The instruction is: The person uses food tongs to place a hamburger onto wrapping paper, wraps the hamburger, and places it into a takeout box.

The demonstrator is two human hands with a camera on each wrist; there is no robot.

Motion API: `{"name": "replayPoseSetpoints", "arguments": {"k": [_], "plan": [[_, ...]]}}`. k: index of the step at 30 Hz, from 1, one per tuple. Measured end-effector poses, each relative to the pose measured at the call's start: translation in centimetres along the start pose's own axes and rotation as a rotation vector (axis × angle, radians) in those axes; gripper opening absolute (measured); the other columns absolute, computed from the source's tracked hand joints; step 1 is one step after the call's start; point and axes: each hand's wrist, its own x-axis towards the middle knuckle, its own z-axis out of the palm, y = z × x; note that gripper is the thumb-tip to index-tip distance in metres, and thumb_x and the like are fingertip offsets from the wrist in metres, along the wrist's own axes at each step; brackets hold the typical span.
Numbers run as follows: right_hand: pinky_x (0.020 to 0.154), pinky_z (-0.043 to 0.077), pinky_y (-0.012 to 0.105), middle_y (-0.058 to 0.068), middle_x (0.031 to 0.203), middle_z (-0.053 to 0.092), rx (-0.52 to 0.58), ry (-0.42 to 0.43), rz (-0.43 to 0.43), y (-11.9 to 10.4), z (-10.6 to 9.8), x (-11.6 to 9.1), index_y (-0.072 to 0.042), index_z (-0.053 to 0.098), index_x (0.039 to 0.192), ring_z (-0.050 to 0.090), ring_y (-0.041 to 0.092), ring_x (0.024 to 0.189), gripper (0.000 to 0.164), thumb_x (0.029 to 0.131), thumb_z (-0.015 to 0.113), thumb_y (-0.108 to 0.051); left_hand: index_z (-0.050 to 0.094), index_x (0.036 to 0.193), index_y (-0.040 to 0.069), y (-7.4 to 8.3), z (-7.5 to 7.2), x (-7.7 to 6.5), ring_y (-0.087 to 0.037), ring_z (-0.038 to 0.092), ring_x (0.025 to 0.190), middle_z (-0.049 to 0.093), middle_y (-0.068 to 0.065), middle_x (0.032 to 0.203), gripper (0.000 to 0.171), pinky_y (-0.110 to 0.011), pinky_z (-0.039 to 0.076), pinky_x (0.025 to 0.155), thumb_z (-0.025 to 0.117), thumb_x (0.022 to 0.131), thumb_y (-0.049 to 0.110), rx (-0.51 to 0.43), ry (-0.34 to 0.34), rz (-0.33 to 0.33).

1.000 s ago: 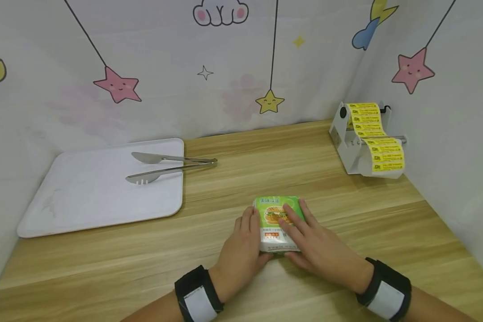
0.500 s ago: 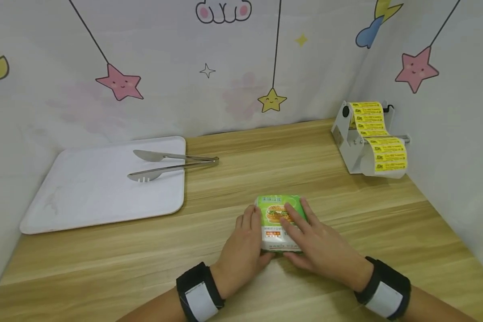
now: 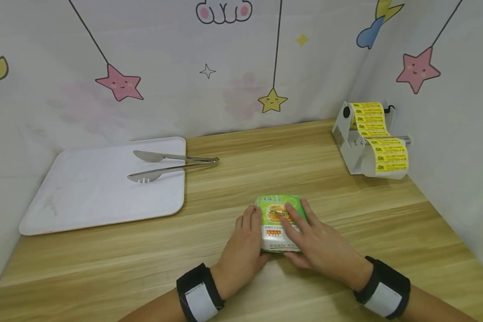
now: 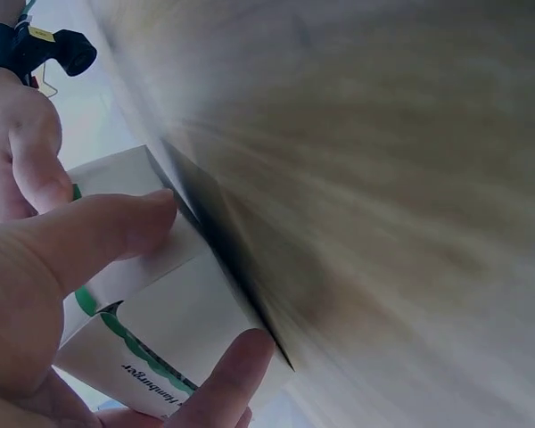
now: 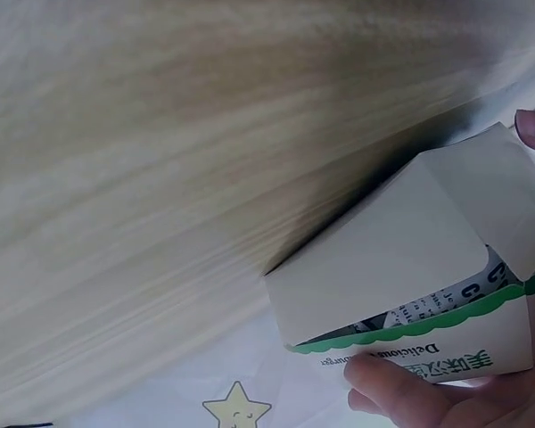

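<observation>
A green-and-white hamburger box (image 3: 273, 230) with a burger picture on its lid sits on the wooden table, between both hands. My left hand (image 3: 238, 255) holds its left side, fingers along the edge and thumb at the near side. Across the right part of the lid lie fingers of my right hand (image 3: 322, 246), whose thumb is at the near edge. In the left wrist view the left thumb presses a white side wall (image 4: 192, 303) of the box. The right wrist view shows printed paper (image 5: 446, 299) in a gap below the lid's green scalloped edge.
On the left lies a white tray (image 3: 88, 192); metal tongs (image 3: 150, 155) rest on it, their joined end beyond its right edge. A label dispenser (image 3: 342, 141) with a roll of yellow labels (image 3: 370, 120) stands at the back right. Patterned cloth walls (image 3: 165, 107) surround the table (image 3: 145, 250).
The head view has shifted slightly. Both hands keep nearly the same place on the box, with the left thumb drawn back a little from the near edge.
</observation>
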Motion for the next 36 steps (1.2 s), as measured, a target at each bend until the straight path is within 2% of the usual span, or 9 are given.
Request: {"name": "replayPoseSetpoints", "arguments": {"k": [8, 13, 17, 21, 25, 27, 31, 33, 36], "plan": [[0.075, 0.061, 0.049, 0.025, 0.153, 0.039, -0.007, 0.027, -0.011, 0.0, 0.1, -0.1, -0.006, 0.056, 0.136, 0.039, 0.059, 0.135, 0.065, 0.088, 0.074, -0.046, 0.029, 0.148, -0.011, 0.1, -0.1, -0.1, -0.04, 0.047, 0.126, 0.037, -0.031, 0.148, 0.103, -0.042, 0.049, 0.103, 0.093, 0.071, 0.012, -0.024, -0.022, -0.007], [0.079, 0.06, 0.051, 0.026, 0.149, 0.044, -0.027, 0.083, -0.025, -0.2, 0.4, -0.2, -0.005, 0.059, 0.132, 0.041, 0.061, 0.132, 0.066, 0.084, 0.08, -0.045, 0.029, 0.148, -0.011, 0.2, -0.1, -0.2, -0.04, 0.048, 0.126, 0.037, -0.03, 0.148, 0.101, -0.042, 0.05, 0.103, 0.092, 0.073, 0.012, -0.038, -0.032, -0.011], [0.084, 0.058, 0.053, 0.027, 0.15, 0.044, -0.018, 0.068, -0.018, -0.3, 0.4, -0.3, -0.004, 0.057, 0.134, 0.04, 0.061, 0.133, 0.07, 0.083, 0.08, -0.046, 0.03, 0.147, -0.012, 0.1, 0.0, -0.3, -0.04, 0.048, 0.124, 0.037, -0.03, 0.147, 0.101, -0.042, 0.05, 0.102, 0.092, 0.072, 0.013, -0.039, -0.018, 0.002], [0.09, 0.056, 0.054, 0.026, 0.157, 0.036, 0.008, 0.02, -0.006, -0.2, 0.3, -0.7, -0.004, 0.054, 0.141, 0.033, 0.059, 0.139, 0.075, 0.085, 0.078, -0.048, 0.03, 0.147, -0.012, 0.1, 0.0, -0.4, -0.04, 0.047, 0.126, 0.036, -0.029, 0.147, 0.103, -0.042, 0.049, 0.104, 0.093, 0.071, 0.018, -0.039, -0.022, 0.017], [0.097, 0.052, 0.054, 0.027, 0.162, 0.024, 0.025, -0.002, -0.004, 0.0, 0.3, -0.9, -0.006, 0.047, 0.148, 0.023, 0.056, 0.145, 0.075, 0.092, 0.071, -0.049, 0.027, 0.149, -0.012, -0.1, -0.4, -0.4, -0.041, 0.044, 0.131, 0.033, -0.03, 0.15, 0.11, -0.043, 0.045, 0.108, 0.093, 0.074, 0.032, -0.065, -0.048, 0.02], [0.101, 0.049, 0.054, 0.028, 0.163, 0.022, 0.028, -0.011, -0.006, 0.0, 0.3, -1.0, -0.007, 0.042, 0.152, 0.021, 0.056, 0.146, 0.071, 0.098, 0.062, -0.049, 0.029, 0.149, -0.012, -0.2, -0.6, -0.4, -0.042, 0.043, 0.134, 0.033, -0.03, 0.151, 0.105, -0.044, 0.044, 0.109, 0.089, 0.078, 0.038, -0.096, -0.051, 0.021], [0.104, 0.047, 0.055, 0.029, 0.163, 0.018, 0.039, -0.035, 0.013, -0.3, 0.5, -1.1, -0.01, 0.032, 0.159, 0.016, 0.055, 0.148, 0.067, 0.105, 0.047, -0.048, 0.035, 0.144, -0.014, -0.3, -0.9, -0.4, -0.044, 0.043, 0.133, 0.035, -0.032, 0.149, 0.082, -0.047, 0.046, 0.107, 0.075, 0.093, 0.038, -0.134, -0.023, 0.038], [0.103, 0.048, 0.055, 0.029, 0.164, 0.016, 0.045, -0.034, 0.027, -0.5, 0.6, -1.0, -0.013, 0.029, 0.161, 0.014, 0.055, 0.148, 0.067, 0.106, 0.046, -0.048, 0.038, 0.141, -0.014, -0.3, -0.9, -0.4, -0.043, 0.045, 0.13, 0.037, -0.032, 0.146, 0.073, -0.047, 0.047, 0.106, 0.071, 0.097, 0.033, -0.131, 0.0, 0.045], [0.1, 0.05, 0.055, 0.028, 0.165, 0.012, 0.044, -0.031, 0.037, -0.6, 0.8, -1.0, -0.015, 0.027, 0.162, 0.012, 0.055, 0.149, 0.067, 0.106, 0.048, -0.047, 0.041, 0.139, -0.013, -0.3, -0.8, -0.2, -0.042, 0.047, 0.128, 0.039, -0.03, 0.143, 0.069, -0.047, 0.048, 0.105, 0.072, 0.096, 0.03, -0.145, 0.021, 0.039]]}}
